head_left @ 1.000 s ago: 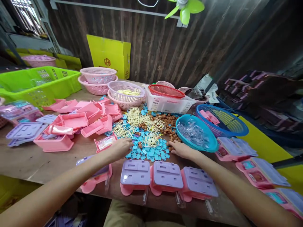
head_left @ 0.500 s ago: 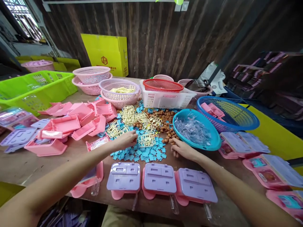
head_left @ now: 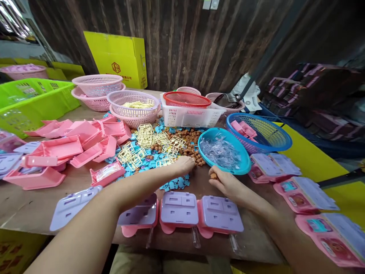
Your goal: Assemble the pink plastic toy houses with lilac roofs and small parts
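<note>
My right hand (head_left: 228, 183) is closed on a small brown plastic piece (head_left: 213, 176), held between thumb and fingers just in front of the turquoise basin (head_left: 246, 167). My left hand (head_left: 185, 165) reaches down, fingers curled, at the near edge of a pile of brown pieces (head_left: 191, 139); whatever is in its fingers is hidden. Below and beside it lie small blue plastic pieces (head_left: 176, 183). Cream moulded frames (head_left: 146, 135) lie behind the left forearm. Along the near table edge stand pink boxes with purple lids (head_left: 179, 207), clear plastic strips sticking out in front.
Pink trays (head_left: 85, 133) are heaped at left, before a green crate (head_left: 42, 104). Pink and purple baskets (head_left: 134, 99) and a white basket (head_left: 191, 116) line the back. A blue basket (head_left: 273, 144) stands at right, beyond more lidded boxes (head_left: 310, 194). Clear parts (head_left: 221, 152) fill the basin.
My left hand has moved right, from the cream frames to the brown pile. My right hand now shows a brown piece in its fingers. The view has shifted right.
</note>
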Demonstrator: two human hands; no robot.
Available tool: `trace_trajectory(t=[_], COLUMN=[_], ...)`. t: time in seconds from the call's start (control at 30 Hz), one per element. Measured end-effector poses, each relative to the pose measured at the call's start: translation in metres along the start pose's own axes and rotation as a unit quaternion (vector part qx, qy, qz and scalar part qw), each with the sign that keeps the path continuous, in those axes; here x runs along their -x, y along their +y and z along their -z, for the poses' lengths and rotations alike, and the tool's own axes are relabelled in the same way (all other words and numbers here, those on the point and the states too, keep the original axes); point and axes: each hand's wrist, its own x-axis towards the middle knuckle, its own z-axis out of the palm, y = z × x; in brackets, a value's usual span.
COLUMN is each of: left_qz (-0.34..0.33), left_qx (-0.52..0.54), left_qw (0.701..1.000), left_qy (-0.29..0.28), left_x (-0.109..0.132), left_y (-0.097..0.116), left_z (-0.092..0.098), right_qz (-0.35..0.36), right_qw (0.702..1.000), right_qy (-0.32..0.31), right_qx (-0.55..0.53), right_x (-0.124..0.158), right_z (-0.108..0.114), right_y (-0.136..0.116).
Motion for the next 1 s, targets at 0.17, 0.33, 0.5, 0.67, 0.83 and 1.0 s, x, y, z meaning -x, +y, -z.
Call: trace_trajectory(t=[0.17, 0.33, 0.5, 0.67, 0.83, 1.0], left_qz=[0.043, 0.095, 0.049, 0.009, -0.020, -0.138], left_qx=[-0.007, -0.013, -0.019, 0.008, 0.121, 0.395], left_qw=[0.999, 0.995, 0.998, 1.000, 0.990, 0.903], left_qy=[-0.011, 0.008, 0.024, 0.016, 0.062, 0.097], left_x=[-0.013, -0.018, -0.016, -0.017, 0.009, 0.072], left_y=[-0.007, -0.007, 0.005, 0.012, 0.028, 0.062], left_z=[0.005, 0.013, 0.001, 0.002, 0.030, 0.032], right_qz=[-0.022, -0.051, -0.016, -0.013, -0.029, -0.059], right_qw=[0.991, 0.982, 0.978, 0.977, 0.958, 0.808], right_qy=[0.049, 0.064, 0.101, 0.111, 0.186, 0.082], right_qx=[-0.125, -0.171, -0.183, -0.181, -0.215, -0.581], right_x=[0.067, 0.102, 0.070, 0.005, 0.002, 0.045], right_z=[0.006, -0.002, -0.005, -0.006, -0.006, -0.020], right_y=[0.001, 0.005, 0.005, 0.006, 0.003, -0.018])
